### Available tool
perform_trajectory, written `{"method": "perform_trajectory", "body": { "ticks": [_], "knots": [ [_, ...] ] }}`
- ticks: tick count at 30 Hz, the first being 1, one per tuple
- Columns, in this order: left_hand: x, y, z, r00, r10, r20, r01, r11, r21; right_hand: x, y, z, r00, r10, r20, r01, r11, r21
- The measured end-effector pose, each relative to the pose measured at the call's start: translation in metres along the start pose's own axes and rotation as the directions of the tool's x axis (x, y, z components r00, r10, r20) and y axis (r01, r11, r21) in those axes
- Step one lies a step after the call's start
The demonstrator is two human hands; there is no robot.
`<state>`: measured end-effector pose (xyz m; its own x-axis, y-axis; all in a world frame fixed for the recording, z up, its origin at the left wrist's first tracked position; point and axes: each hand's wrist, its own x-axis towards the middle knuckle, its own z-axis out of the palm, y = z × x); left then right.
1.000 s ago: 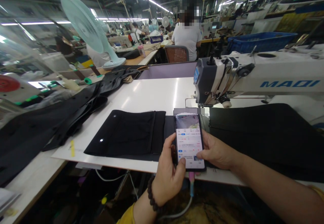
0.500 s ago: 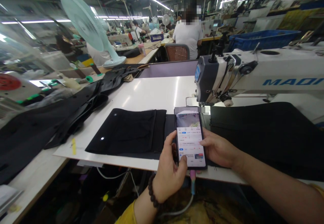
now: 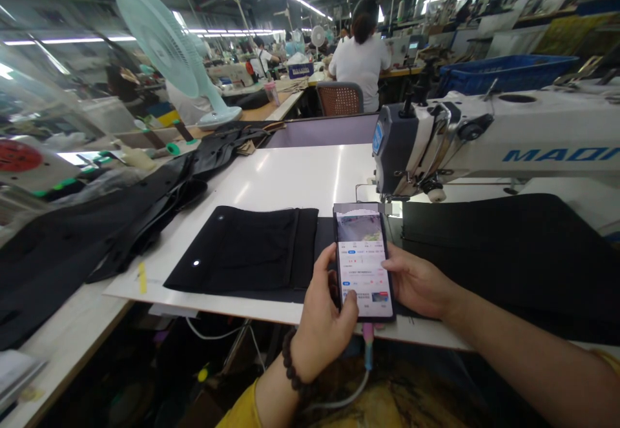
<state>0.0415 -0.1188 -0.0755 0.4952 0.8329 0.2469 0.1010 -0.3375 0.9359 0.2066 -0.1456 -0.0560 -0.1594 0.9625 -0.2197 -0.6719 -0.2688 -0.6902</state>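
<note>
I hold a lit smartphone (image 3: 363, 261) upright over the front edge of the white table (image 3: 295, 176). My left hand (image 3: 322, 321), with a dark bead bracelet on the wrist, wraps the phone's left side, its thumb resting on the lower screen. My right hand (image 3: 416, 283) grips the phone's right edge from behind. A pink charging cable (image 3: 367, 350) hangs from the phone's bottom. A flat black fabric piece (image 3: 252, 254) with small snaps lies just left of the phone. More black fabric (image 3: 508, 254) lies to the right.
A white sewing machine (image 3: 484, 141) stands at the right rear. A heap of black garments (image 3: 97, 228) covers the left bench, near a pale green fan (image 3: 169, 53). A person in a white shirt (image 3: 361, 60) sits with their back turned on a brown chair. A blue bin (image 3: 504, 73) stands far right.
The phone and both hands have shifted slightly up and away from me. My left thumb has slid a little on the lower screen.
</note>
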Motion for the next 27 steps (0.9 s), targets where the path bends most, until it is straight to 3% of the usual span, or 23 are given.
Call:
{"method": "perform_trajectory", "body": {
  "ticks": [19, 27],
  "knots": [
    [0.0029, -0.0015, 0.0011, 1.000, 0.004, -0.029, -0.005, 1.000, -0.017, -0.0008, -0.0036, 0.0054, 1.000, 0.016, 0.013, -0.015, 1.000, -0.016],
    [-0.0006, -0.0002, -0.0018, 1.000, 0.008, 0.013, -0.008, 0.998, -0.055, -0.0009, -0.0013, 0.0032, 1.000, 0.010, 0.006, -0.010, 0.999, -0.033]
  ]
}}
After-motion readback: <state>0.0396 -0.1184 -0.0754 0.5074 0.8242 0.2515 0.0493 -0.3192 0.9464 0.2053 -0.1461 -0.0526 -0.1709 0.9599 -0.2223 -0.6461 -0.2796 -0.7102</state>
